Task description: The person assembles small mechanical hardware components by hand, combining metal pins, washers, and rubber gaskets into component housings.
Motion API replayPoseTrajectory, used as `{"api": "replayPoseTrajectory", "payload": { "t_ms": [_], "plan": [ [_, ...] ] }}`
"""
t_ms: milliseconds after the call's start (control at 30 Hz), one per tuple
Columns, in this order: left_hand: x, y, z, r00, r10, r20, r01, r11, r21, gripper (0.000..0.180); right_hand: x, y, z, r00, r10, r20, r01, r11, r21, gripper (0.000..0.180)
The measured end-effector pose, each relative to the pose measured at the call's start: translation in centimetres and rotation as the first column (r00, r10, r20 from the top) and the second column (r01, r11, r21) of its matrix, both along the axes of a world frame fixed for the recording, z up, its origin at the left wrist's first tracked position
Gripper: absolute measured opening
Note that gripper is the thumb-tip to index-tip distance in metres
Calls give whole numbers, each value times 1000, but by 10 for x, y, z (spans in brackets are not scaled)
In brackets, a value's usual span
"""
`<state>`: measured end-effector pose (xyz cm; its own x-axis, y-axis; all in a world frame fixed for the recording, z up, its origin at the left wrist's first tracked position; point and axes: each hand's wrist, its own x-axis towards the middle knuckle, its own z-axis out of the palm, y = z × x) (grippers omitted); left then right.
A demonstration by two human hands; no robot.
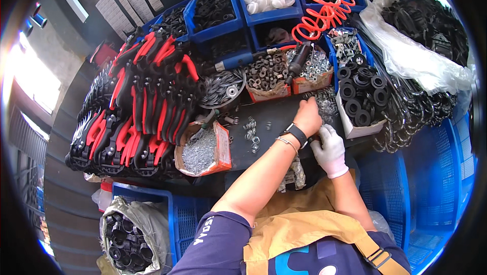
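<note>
My left hand (308,117), bare and with a dark watch on the wrist, curls its fingers at the edge of a pile of small metal springs (327,103). What its fingers hold, if anything, is hidden. Close beside it on the right is my right hand (328,151) in a white glove, fingers bent together toward the left hand; I cannot make out anything between them. Above the hands hangs a black power screwdriver (299,62) on a red coiled hose (324,14). Loose springs (250,129) lie on the dark bench left of my forearm.
Red-and-black hand pruners (152,107) are heaped at the left. Nearby stands an orange box (223,145) of small silver parts. Boxes of nuts (266,75) and black rings (361,95) sit beyond and right. Blue bins (215,29) line the back; a blue crate (431,184) stands right.
</note>
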<state>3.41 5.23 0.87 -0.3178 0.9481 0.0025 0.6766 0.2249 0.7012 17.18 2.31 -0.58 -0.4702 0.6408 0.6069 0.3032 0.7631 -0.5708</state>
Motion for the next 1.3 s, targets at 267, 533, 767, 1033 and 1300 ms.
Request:
{"api": "replayPoseTrajectory", "payload": {
  "t_ms": [267, 533, 767, 1033, 1300],
  "plan": [
    [-40, -30, 29, 998, -50, -40, 59, 958, 282, 44, 9, 6, 3, 993, -114, 37, 117, 990, -85, 15],
    [-98, -108, 61, 934, 239, 268, -350, 768, 536, 21, -16, -2, 20, 966, 258, 38, -242, 941, -236, 25],
    [-90, -154, 61, 807, 228, 545, -512, 729, 454, 34, -21, 18, 2, 991, 6, 137, 22, 980, -197, 30],
    [-66, -191, 20, 927, 349, -140, -265, 871, 413, 39, -52, -6, 45, 905, 149, -398, -425, 356, -832, 20],
    [-47, -192, -9, 897, 387, -215, -314, 898, 310, 41, -135, 13, 29, 872, 470, 139, -351, 798, -490, 32]
  ]
}}
